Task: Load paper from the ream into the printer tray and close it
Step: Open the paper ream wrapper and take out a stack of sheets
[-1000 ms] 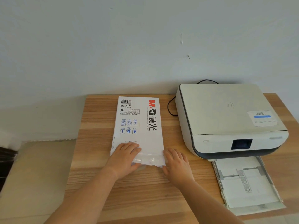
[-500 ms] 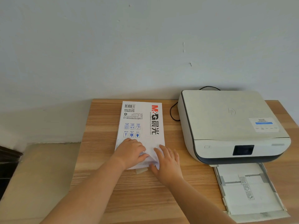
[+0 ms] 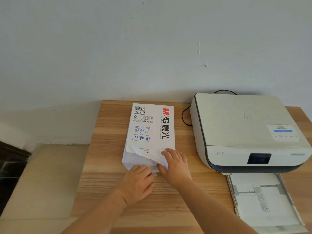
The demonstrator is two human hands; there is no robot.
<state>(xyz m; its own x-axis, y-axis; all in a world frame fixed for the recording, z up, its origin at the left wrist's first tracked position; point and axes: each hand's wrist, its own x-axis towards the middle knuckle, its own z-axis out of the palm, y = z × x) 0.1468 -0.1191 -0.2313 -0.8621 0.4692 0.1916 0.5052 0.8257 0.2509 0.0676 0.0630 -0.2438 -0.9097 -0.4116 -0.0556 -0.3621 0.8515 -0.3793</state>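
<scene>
Your right hand (image 3: 174, 166) pinches the torn wrapper flap at the near end of the ream (image 3: 151, 130), fingers spread on top and thumb under. Your left hand (image 3: 137, 182), just beside it, has its fingers curled at the ream's near edge; what they hold is hidden. The printer (image 3: 248, 130) and its pulled-out tray (image 3: 263, 200) lie well to the right of both hands.

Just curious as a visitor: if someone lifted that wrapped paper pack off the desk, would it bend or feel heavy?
The paper pack looks thick and lies flat, so probably heavy and fairly stiff. Its torn wrapper looks thin and crumpled, so likely floppy.
</scene>
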